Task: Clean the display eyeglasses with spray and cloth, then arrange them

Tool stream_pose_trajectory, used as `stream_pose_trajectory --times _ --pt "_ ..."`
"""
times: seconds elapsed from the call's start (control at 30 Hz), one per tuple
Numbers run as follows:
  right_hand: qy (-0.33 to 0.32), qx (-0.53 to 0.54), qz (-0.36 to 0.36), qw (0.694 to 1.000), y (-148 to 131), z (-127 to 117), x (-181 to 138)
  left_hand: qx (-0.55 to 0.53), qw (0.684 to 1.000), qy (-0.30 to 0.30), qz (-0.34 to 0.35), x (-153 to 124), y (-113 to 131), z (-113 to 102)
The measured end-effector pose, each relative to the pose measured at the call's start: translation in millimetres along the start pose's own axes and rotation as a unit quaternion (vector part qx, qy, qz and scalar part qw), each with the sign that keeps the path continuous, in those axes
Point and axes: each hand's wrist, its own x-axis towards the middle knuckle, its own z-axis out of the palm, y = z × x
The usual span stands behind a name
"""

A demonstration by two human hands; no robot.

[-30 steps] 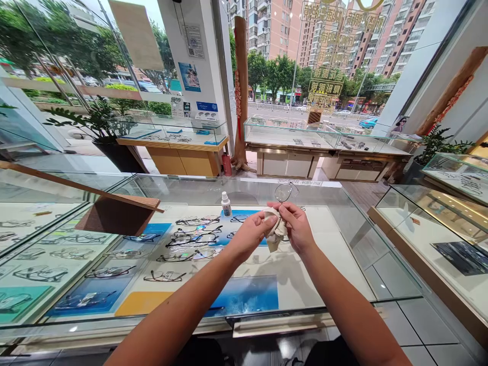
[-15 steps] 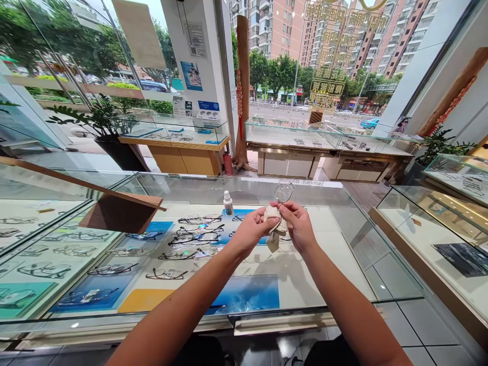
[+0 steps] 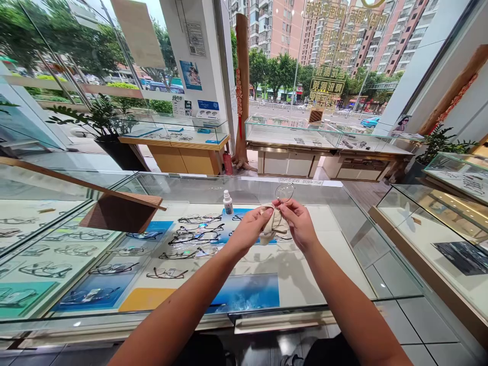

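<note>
A pair of thin-rimmed eyeglasses (image 3: 285,192) is held above the glass counter, one round lens showing clear at the top. My right hand (image 3: 298,221) pinches the frame near its middle. In my left hand (image 3: 251,226) is a beige cleaning cloth (image 3: 271,230), bunched between thumb and fingers and hanging down between both hands. The cloth covers the lower part of the glasses, so the other lens is mostly hidden. Just beyond my left hand, a small white bottle (image 3: 227,203) stands upright on the counter.
The glass display counter (image 3: 324,264) holds several eyeglass frames (image 3: 196,236) under its top. At the left, a slatted wooden stand (image 3: 122,211) rests on it. Another display case (image 3: 430,223) lies to the right; more cases (image 3: 293,134) line the window.
My left thumb has shifted slightly up and left along the cloth, which now hangs wider and less far down. The glasses stay nearly in place in my right hand.
</note>
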Motion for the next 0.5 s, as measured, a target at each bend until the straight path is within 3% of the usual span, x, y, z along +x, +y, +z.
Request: stream_pose_trajectory --times 0.1,0.27,0.37,0.5 --pt "0.009 -0.019 -0.024 1.0 -4 -5 3 -0.011 1.0 0.017 0.003 3 3 -6" --pt "-0.045 -0.096 -0.053 0.993 -5 -9 4 -0.025 0.997 0.06 0.045 7 8 -12" --pt "-0.063 -0.125 -0.059 0.988 -5 -7 2 -0.024 0.996 0.064 0.057 6 11 -10" --pt "-0.037 -0.144 -0.074 0.986 -6 -5 1 -0.028 0.996 0.049 0.067 4 14 -7"
